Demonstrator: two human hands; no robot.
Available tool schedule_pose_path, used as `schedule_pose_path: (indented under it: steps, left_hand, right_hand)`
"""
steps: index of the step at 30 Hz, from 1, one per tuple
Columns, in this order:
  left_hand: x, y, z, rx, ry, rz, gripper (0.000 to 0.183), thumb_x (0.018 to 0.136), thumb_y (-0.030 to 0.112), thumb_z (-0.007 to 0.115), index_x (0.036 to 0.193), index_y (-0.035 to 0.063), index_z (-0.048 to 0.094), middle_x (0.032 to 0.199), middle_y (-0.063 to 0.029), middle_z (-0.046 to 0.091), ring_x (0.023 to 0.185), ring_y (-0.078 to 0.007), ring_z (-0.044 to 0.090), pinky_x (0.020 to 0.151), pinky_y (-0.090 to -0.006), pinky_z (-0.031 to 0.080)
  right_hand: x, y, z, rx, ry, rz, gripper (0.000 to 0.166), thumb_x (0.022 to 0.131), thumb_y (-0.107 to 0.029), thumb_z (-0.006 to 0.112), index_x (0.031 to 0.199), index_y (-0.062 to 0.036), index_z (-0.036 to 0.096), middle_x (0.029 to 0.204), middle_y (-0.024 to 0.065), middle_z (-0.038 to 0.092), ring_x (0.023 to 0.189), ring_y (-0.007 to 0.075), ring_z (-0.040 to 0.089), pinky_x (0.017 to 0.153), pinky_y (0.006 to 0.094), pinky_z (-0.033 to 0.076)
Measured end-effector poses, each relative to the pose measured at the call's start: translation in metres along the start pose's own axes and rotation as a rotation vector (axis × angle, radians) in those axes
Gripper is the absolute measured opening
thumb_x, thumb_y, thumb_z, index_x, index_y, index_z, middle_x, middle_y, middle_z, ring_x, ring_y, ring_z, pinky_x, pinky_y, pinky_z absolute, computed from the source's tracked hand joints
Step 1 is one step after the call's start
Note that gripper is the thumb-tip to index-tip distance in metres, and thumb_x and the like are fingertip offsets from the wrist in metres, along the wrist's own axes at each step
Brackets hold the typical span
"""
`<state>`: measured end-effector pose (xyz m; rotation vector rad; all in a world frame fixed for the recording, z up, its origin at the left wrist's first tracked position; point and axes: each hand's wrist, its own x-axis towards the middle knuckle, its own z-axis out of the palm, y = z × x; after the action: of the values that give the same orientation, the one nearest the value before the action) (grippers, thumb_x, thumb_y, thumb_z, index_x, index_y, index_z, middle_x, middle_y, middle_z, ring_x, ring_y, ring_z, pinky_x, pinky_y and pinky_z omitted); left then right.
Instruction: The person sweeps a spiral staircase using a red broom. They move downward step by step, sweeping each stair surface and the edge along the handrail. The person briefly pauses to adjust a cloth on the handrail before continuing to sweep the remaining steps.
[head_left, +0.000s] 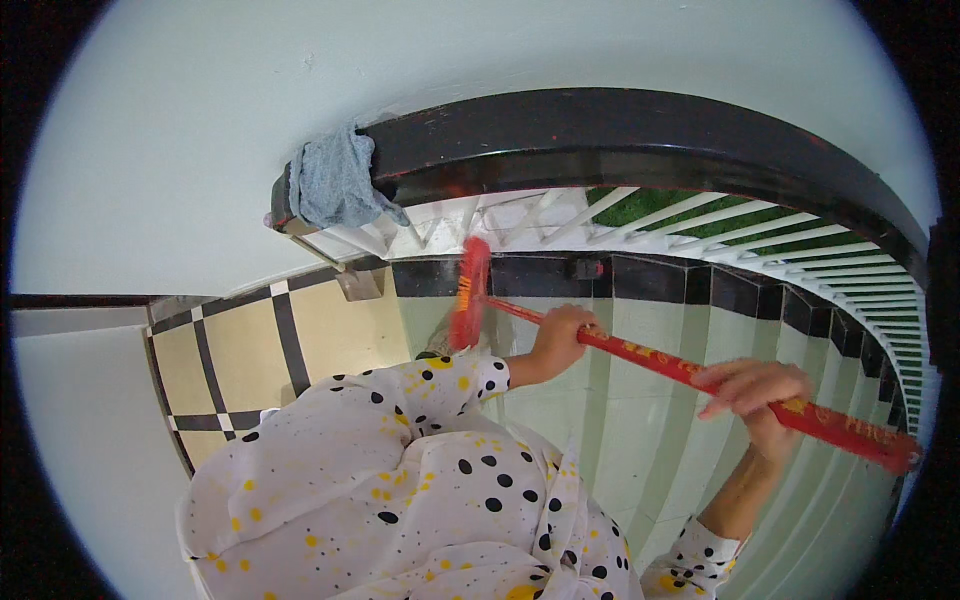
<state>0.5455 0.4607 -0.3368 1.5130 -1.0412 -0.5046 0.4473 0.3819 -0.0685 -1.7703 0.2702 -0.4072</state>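
A red broom (471, 292) with a long red handle slants across the view; its head is at the centre left, above the edge of a stair tread. My left hand (556, 341) grips the thin part of the handle not far from the head. Farther up, to the right, my right hand (754, 390) is around the thicker, patterned part of the handle, its fingers somewhat blurred. The handle's end lies at the far right. Whether the bristles touch the floor I cannot tell.
A dark handrail (600, 135) on white balusters (720, 217) curves along the pale green stairs (637, 420). Over its left end hangs a blue-grey cloth (334, 180). Cream tiles (247, 337) with dark bands form the landing at left, beside a white wall (150, 165).
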Motion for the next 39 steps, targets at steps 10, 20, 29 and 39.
schedule_pose_path:
  steps: [10, 20, 29, 39]
  left_hand:
    - [0.049, -0.037, -0.009, -0.01, -0.037, 0.139, 0.016, 0.055, -0.005, 0.052, 0.07, 0.0017, 0.05, 0.067, -0.0109, 0.051, 0.067, -0.0284, 0.05, 0.059, -0.0332, 0.038]
    - [-0.005, -0.027, -0.002, -0.01, 0.097, -0.017, 0.012, 0.056, -0.003, 0.052, 0.066, 0.0042, 0.052, 0.065, -0.0122, 0.053, 0.068, -0.0302, 0.05, 0.058, -0.0368, 0.038]
    - [-0.011, 0.013, 0.001, -0.114, -0.173, 0.055, 0.016, 0.055, -0.003, 0.053, 0.068, 0.0055, 0.052, 0.067, -0.0095, 0.053, 0.067, -0.0283, 0.05, 0.058, -0.0355, 0.038]
    - [0.024, -0.052, -0.011, 0.039, -0.032, -0.051, 0.016, 0.054, -0.003, 0.053, 0.068, 0.0027, 0.051, 0.07, -0.0131, 0.053, 0.068, -0.0306, 0.052, 0.057, -0.0343, 0.04]
  right_hand:
    - [-0.013, 0.041, 0.012, 0.005, 0.12, -0.079, 0.011, 0.075, -0.014, 0.053, 0.07, -0.0033, 0.053, 0.072, 0.0157, 0.058, 0.077, 0.0351, 0.056, 0.067, 0.0445, 0.046]
    - [0.0, 0.031, 0.004, 0.078, -0.194, 0.025, 0.01, 0.061, 0.0, 0.049, 0.063, 0.0007, 0.059, 0.07, 0.0146, 0.059, 0.077, 0.0322, 0.057, 0.071, 0.0425, 0.045]
    - [-0.039, -0.013, 0.017, -0.057, -0.037, -0.061, 0.007, 0.065, -0.005, 0.051, 0.064, -0.0016, 0.058, 0.065, 0.0137, 0.059, 0.067, 0.0337, 0.058, 0.068, 0.042, 0.047]
    - [0.015, 0.048, 0.015, 0.236, 0.057, 0.209, 0.013, 0.071, -0.012, 0.056, 0.066, -0.0003, 0.057, 0.081, 0.0158, 0.058, 0.088, 0.0308, 0.053, 0.07, 0.0401, 0.046]
